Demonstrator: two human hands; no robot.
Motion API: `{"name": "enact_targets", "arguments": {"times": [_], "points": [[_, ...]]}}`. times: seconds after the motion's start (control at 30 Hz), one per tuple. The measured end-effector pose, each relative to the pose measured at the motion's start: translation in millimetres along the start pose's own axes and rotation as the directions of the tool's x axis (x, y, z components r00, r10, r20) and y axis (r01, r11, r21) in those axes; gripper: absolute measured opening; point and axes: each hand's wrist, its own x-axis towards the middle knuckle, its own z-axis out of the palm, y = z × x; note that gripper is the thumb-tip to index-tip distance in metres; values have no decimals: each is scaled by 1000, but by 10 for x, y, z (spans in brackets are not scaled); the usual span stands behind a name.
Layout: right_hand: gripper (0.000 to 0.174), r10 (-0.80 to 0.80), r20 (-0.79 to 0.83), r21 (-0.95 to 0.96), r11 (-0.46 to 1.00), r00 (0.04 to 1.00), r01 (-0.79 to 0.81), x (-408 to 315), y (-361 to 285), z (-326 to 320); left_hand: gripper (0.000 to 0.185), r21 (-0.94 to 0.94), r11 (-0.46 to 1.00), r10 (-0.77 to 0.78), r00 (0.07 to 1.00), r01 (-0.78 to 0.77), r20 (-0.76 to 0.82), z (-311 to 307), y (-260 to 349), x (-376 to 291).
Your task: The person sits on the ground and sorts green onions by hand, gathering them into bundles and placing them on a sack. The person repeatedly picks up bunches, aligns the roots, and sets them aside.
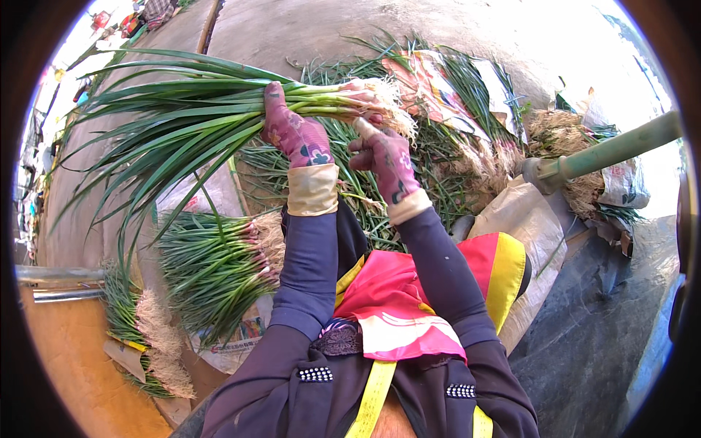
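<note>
Both my hands wear pink flowered gloves with cream cuffs. My left hand grips a large bunch of green onions around the stems, its leaves fanning out to the left and its roots to the right. Just below the root end is my right hand, fingers curled and index finger raised against the bulbs; whether it pinches a stalk cannot be told. Below and left of my left hand lies a neat pile of green onions with pinkish bulbs. Loose green onions cover the ground behind my hands.
A bundled row of green onions lies at lower left near a metal tube. More onions lie on a printed sack beyond my hands. A green pole juts in from the right, near rooty bundles and dark sheeting.
</note>
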Motion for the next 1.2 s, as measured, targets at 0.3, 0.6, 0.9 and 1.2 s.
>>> {"name": "enact_targets", "arguments": {"times": [0.3,0.6,0.9,1.2], "points": [[33,-678,464,661,694,570,287,-227,-130,-797,36,-63,997,-42,996,47,74,-259,165,336],[46,-421,-134,-37,907,897,420,149,-164,-1098,35,-120,973,-170,966,196,197,-570,294,557],[41,-290,235,-113,940,928,322,530,-135,-673,28,-424,836,-209,916,349,342,-327,380,362],[29,109,-64,-418,900,992,-126,457,264,-1539,34,-123,992,57,929,-13,366,-1488,1416,1347]]}}
